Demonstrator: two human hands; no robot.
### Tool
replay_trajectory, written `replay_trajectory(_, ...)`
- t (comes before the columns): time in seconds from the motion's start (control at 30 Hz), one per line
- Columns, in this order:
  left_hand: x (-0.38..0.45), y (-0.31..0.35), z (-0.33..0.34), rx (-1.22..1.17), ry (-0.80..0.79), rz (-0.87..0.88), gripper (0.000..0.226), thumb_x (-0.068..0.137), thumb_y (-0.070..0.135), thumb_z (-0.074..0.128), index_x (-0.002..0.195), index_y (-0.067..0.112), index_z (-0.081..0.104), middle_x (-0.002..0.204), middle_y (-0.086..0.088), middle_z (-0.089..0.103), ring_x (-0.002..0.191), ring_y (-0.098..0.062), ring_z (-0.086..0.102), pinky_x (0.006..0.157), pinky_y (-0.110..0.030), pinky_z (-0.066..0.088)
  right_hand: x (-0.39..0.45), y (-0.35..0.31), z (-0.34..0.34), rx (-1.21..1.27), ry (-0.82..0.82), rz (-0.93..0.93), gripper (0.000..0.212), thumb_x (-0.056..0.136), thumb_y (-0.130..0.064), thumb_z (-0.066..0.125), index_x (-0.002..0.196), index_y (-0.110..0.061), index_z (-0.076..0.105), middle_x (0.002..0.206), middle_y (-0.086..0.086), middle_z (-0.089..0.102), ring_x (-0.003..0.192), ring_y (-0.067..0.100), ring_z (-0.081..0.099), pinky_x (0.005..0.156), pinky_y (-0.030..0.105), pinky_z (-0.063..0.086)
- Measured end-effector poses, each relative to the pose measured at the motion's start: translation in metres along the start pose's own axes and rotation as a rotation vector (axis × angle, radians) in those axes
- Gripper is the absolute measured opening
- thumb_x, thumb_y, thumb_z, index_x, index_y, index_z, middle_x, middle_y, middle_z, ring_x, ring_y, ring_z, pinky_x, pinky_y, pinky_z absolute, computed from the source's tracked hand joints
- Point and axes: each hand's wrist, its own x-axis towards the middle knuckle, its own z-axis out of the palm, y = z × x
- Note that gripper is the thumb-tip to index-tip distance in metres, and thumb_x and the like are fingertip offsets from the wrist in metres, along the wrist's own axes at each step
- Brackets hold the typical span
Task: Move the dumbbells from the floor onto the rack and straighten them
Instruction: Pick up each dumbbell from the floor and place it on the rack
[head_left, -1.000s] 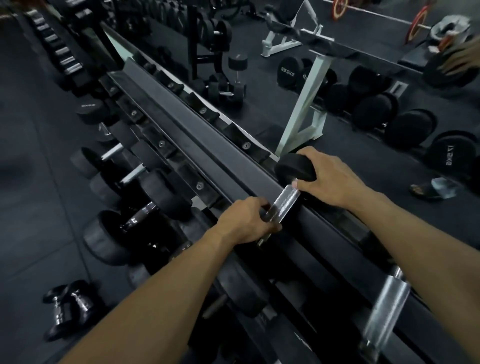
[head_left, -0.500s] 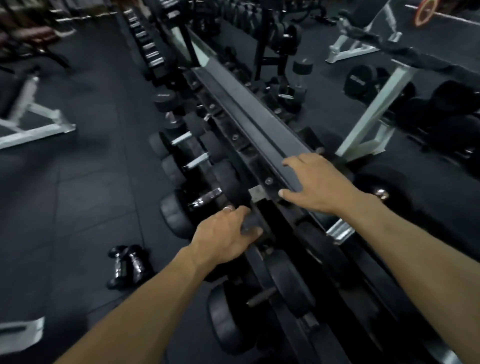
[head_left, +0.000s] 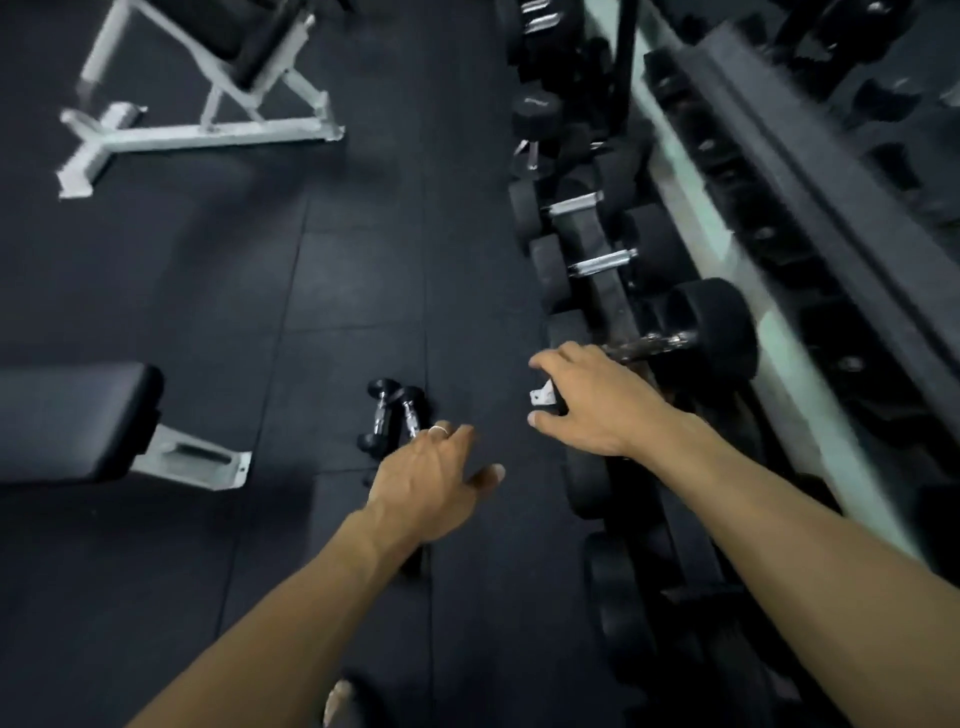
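Two small black dumbbells (head_left: 390, 415) with chrome handles lie side by side on the dark rubber floor. My left hand (head_left: 431, 478) hovers just right of and nearer than them, fingers relaxed and holding nothing. My right hand (head_left: 592, 400) is stretched out in front of the lower tier of the dumbbell rack (head_left: 810, 218), fingers spread and empty, beside a large black dumbbell (head_left: 696, 332) resting on that tier. The rack runs along the right side with several black dumbbells on its lower rail.
A white-framed adjustable bench (head_left: 208, 83) stands at the far left. A flat black bench (head_left: 78, 415) juts in from the left edge, close to the floor dumbbells. Dark rubber tiles (head_left: 353, 280) lie between the benches and the rack.
Both hands have left the dumbbell on the rack's top tier. My view has swung left and down to the floor, and my left hand has moved toward the two small dumbbells.
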Motion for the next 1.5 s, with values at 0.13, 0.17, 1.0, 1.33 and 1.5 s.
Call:
replay_trajectory(0.13,0.006,-0.087,0.022,-0.095,-0.032,-0.078,0.054,0.091,0.060,0.044,0.132,0.025,0.047,0.123,0.002,0.053,0.114,-0.022,0.055,0.086,-0.040,0.050,0.055,-0.052,0.055,0.009,-0.104,0.020,0.066,0.089,-0.048,0.060,0.145,-0.023,0.034,0.140,0.002,0.044,0.129,0.024,0.042,0.100,0.042,0.044)
replay_trajectory(0.17,0.007,-0.111,0.030,-0.122,-0.040,-0.096,0.054,0.090,0.060,0.044,0.131,0.026,0.048,0.123,0.002,0.053,0.114,-0.021,0.055,0.086,-0.041,0.050,0.069,-0.066,0.072,0.010,-0.136,0.027,0.066,0.089,-0.048,0.060,0.145,-0.023,0.034,0.140,0.003,0.044,0.129,0.024,0.042,0.100,0.042,0.044)
replay_trajectory(1.0,0.162,-0.346,0.443,-0.591,-0.233,-0.553,0.060,0.093,0.051,0.051,0.140,0.018,0.035,0.136,-0.008,0.044,0.124,-0.026,0.046,0.094,-0.041,0.046,0.331,-0.056,0.522,-0.067,-0.620,-0.083,0.075,0.085,-0.043,0.071,0.147,-0.025,0.031,0.137,0.002,0.045,0.121,0.024,0.051,0.096,0.039,0.046)
replay_trajectory(1.33,0.207,-0.351,0.510,-0.720,-0.233,-0.678,0.048,0.094,0.034,0.057,0.130,0.010,0.038,0.122,-0.017,0.053,0.114,-0.034,0.053,0.088,-0.034,0.039,0.355,-0.027,0.616,0.146,-0.469,-0.110,0.048,0.085,-0.033,0.072,0.127,-0.027,0.050,0.111,0.002,0.063,0.102,0.025,0.061,0.091,0.045,0.050)
replay_trajectory(1.5,0.212,-0.351,0.520,-0.811,-0.194,-0.723,0.042,0.091,0.026,0.062,0.127,0.016,0.044,0.114,-0.013,0.060,0.107,-0.030,0.057,0.088,-0.034,0.042,0.349,-0.010,0.617,0.206,-0.417,-0.143,0.033,0.089,-0.022,0.068,0.120,-0.025,0.058,0.104,-0.001,0.064,0.097,0.021,0.062,0.088,0.040,0.051)
